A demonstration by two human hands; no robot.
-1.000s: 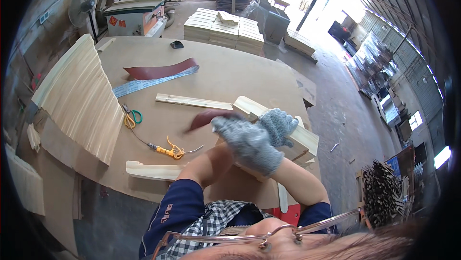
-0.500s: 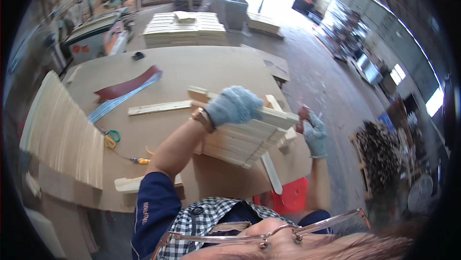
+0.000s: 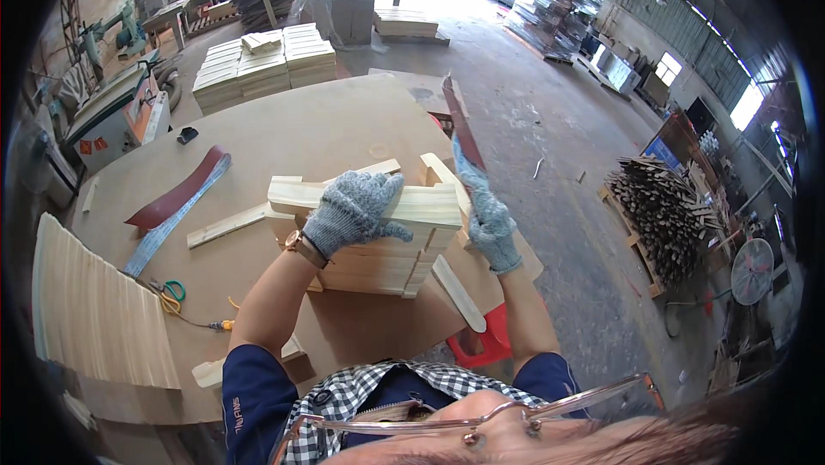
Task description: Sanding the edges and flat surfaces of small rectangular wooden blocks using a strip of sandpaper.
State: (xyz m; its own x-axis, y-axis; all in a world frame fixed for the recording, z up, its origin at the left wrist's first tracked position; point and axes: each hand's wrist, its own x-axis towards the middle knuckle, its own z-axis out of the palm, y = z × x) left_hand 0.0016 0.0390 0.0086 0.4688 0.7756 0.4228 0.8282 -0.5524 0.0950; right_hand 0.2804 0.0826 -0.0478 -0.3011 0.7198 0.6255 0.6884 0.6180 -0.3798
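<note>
My left hand (image 3: 357,214), in a grey knitted glove, grips the top rail of a slatted pale wooden frame (image 3: 430,204). The frame stands on the work table, tilted, with its slats toward me. My right hand (image 3: 492,226), gloved too, is closed round a strip of sandpaper (image 3: 462,125), dark red on one face and bluish on the other. This strip points up and away, beside the frame's right end; whether it touches the wood I cannot tell. A loose wooden slat (image 3: 458,293) with a rounded end leans out below the frame's right side.
Another sandpaper strip (image 3: 185,188) lies on the table (image 3: 284,121), left of the frame. Green-handled scissors (image 3: 173,295) are near a row of stacked wooden boards (image 3: 94,310). A red plastic stool (image 3: 484,340) stands below the table's near right edge. Wood stacks (image 3: 266,65) lie beyond.
My right hand has moved up and inward to the frame's right end, raising the sandpaper strip. My left hand stays on the frame, which appears more level. The whole view has shifted.
</note>
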